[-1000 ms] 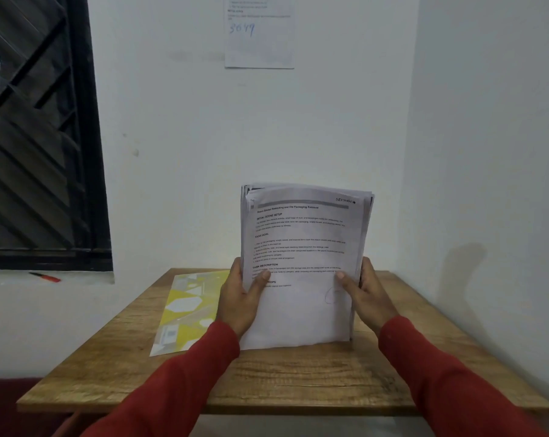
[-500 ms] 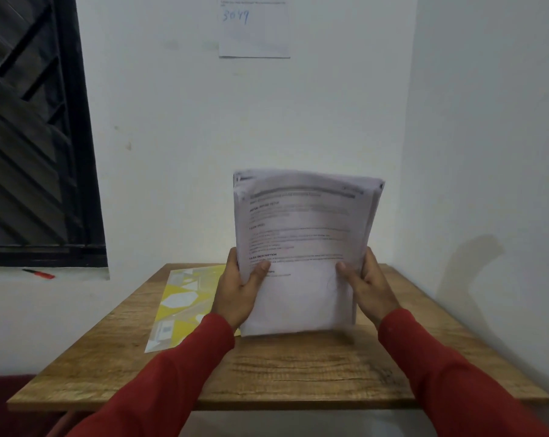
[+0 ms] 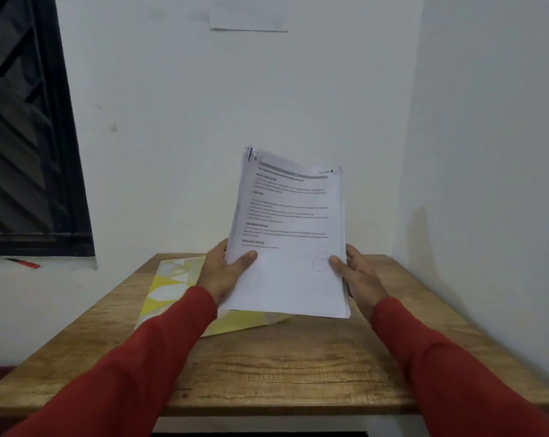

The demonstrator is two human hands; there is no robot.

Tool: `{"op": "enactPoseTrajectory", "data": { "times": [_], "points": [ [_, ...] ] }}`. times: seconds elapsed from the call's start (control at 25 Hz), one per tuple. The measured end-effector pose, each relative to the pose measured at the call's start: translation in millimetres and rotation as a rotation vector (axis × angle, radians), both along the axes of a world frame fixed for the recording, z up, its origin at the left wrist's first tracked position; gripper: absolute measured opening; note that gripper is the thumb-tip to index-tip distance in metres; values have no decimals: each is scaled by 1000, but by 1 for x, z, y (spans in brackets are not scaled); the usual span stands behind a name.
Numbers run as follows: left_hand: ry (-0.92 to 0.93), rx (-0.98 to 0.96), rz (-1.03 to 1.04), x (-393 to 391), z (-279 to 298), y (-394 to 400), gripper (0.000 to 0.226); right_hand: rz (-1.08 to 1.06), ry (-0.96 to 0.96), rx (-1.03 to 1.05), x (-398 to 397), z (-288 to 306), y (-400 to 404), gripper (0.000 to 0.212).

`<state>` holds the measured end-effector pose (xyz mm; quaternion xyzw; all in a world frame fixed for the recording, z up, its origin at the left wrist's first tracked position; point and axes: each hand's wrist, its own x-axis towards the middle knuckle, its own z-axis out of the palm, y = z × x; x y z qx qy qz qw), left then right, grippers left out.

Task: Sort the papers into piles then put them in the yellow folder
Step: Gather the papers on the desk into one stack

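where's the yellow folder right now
In the head view the yellow folder lies flat on the left part of the wooden table, partly hidden behind the left hand and the paper stack.

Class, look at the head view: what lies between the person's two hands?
The stack of papers lies between them in the head view. The left hand grips its left edge and the right hand its right edge, thumbs on the front sheet.

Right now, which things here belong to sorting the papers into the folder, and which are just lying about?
Part of the job:
- stack of papers, held up by the left hand and right hand
- yellow folder, flat on the wooden table

Just lying about:
- red pen on the window ledge
- sheet on the wall
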<state>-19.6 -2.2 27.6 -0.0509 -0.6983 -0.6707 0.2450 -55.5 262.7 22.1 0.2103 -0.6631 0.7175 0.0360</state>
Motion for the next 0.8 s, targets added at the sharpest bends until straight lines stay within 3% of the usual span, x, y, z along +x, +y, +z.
{"op": "enactPoseTrajectory", "data": {
  "times": [0.24,0.52,0.68,0.8],
  "points": [
    [-59,66,-12,-21,-40,-9,35,15,-15,71,-19,-30,-14,36],
    [-60,167,-189,-14,-32,-3,32,69,-75,-89,-15,-28,-14,35],
    [-24,142,-177,-12,-30,-3,27,93,-95,-128,-10,-25,-16,33],
    [-6,132,-156,-9,-30,-3,25,-10,-79,-142,-8,-22,-15,35]
  ]
}}
